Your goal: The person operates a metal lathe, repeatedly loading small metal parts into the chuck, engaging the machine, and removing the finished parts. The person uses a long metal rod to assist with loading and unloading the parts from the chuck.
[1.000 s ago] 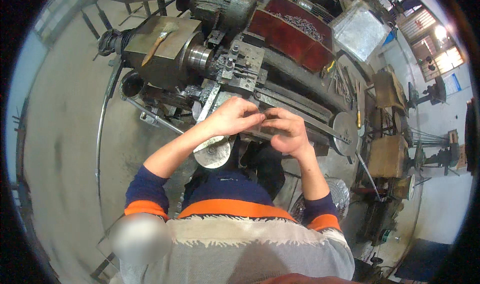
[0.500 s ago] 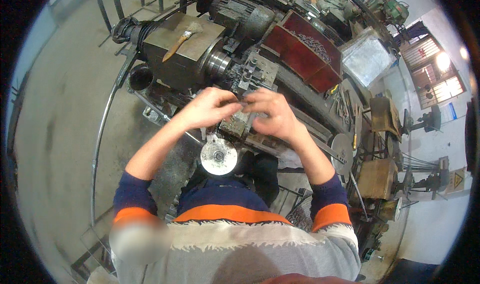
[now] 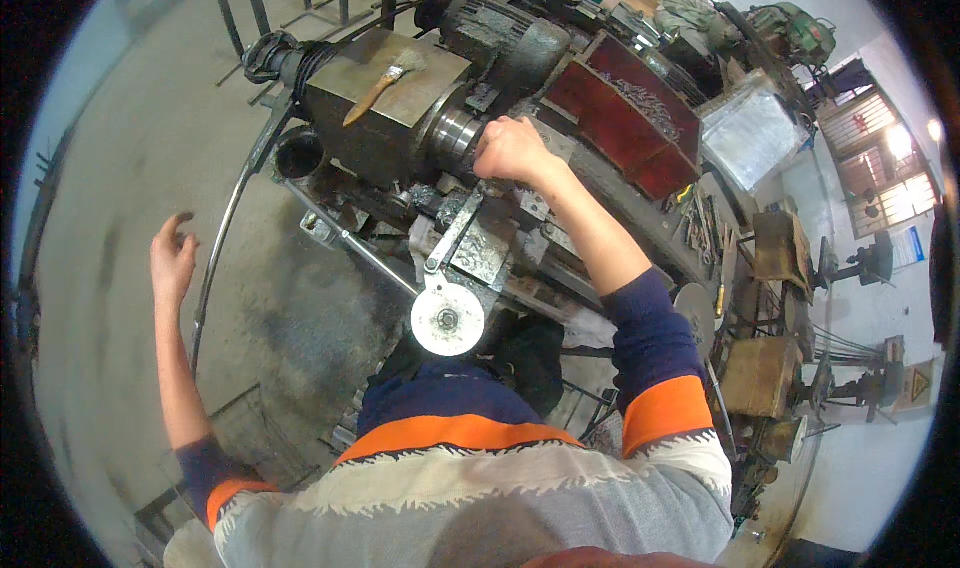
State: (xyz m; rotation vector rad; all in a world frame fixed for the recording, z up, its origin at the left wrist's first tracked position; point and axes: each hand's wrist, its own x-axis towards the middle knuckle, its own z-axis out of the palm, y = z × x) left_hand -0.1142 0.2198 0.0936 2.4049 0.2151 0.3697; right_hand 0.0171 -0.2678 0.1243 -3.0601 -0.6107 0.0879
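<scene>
I stand over a grimy metal lathe. My right hand is closed around something at the lathe's chuck; what it grips is hidden under the fingers. My left hand is out to the left over the concrete floor, fingers spread, holding nothing. Below the chuck sits the tool carriage, with a round white handwheel near my chest.
A paintbrush lies on top of the headstock. A dark red tray with metal chips is behind the lathe. A bent metal rod crosses the floor on the left. Cluttered benches and machines stand on the right.
Both hands were together at the carriage. My left hand has swung away to the left and opened; my right hand has moved up to the chuck.
</scene>
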